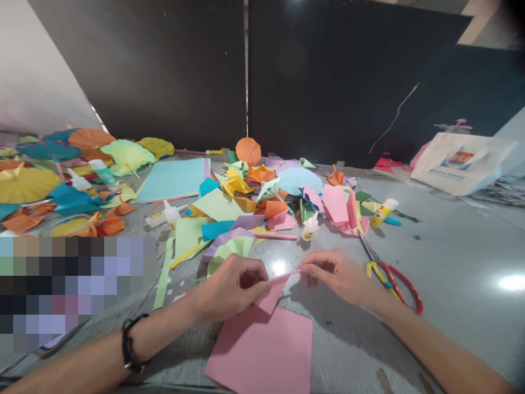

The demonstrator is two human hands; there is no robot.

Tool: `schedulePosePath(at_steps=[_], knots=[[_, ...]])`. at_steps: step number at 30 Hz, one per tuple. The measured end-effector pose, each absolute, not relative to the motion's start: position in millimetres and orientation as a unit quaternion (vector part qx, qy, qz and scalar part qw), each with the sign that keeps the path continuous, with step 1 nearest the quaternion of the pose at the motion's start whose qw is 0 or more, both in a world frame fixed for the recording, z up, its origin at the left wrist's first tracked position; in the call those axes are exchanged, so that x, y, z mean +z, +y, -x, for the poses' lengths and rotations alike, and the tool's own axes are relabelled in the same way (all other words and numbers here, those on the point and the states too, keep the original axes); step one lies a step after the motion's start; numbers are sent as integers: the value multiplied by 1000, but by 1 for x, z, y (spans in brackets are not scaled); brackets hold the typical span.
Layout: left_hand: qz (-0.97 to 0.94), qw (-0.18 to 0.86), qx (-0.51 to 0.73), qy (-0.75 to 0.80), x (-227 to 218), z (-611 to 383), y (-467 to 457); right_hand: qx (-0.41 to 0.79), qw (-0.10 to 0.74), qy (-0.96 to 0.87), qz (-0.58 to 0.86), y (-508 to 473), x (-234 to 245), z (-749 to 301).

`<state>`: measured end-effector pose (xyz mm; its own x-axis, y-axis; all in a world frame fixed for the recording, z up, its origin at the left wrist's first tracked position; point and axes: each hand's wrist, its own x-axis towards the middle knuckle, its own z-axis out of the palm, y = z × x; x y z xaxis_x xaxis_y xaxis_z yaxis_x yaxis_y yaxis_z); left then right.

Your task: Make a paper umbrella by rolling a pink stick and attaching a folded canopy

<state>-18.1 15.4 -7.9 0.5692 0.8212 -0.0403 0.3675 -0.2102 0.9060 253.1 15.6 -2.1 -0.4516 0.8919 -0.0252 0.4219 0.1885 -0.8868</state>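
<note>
Between my two hands is a small folded piece of pink paper (271, 295). My left hand (235, 287) pinches its left side between thumb and fingers. With thumb and forefinger, my right hand (334, 276) grips the paper's narrow right end. Below them, a larger pink paper sheet (266, 350) lies flat on the grey table, partly shaded by my left hand. A green pleated paper fan (233, 253) lies just beyond my left hand. Red-handled scissors (396, 282) rest to the right, partly hidden behind my right forearm.
Coloured paper scraps and folded shapes (246, 189) pile up ahead. Among them stand a small glue bottle (309, 227) and a yellow glue stick (384, 212). Light-blue sheets (174, 179) are stacked at left. A white bag (463, 164) stands at far right, before a dark partition (348, 76).
</note>
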Motion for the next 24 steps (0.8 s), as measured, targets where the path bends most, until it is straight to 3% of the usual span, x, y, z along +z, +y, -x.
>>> schedulePosePath(at_steps=[3,13,24], knots=[[-726,516,207,405,-9,18,16,444,235,-739,449,16,-4,-255],[-578,717,180,344,-9,21,26,427,262,-741,448,11,-1,-253],[-576,720,186,339,-14,23,28,385,250,-757,464,11,-3,-252]])
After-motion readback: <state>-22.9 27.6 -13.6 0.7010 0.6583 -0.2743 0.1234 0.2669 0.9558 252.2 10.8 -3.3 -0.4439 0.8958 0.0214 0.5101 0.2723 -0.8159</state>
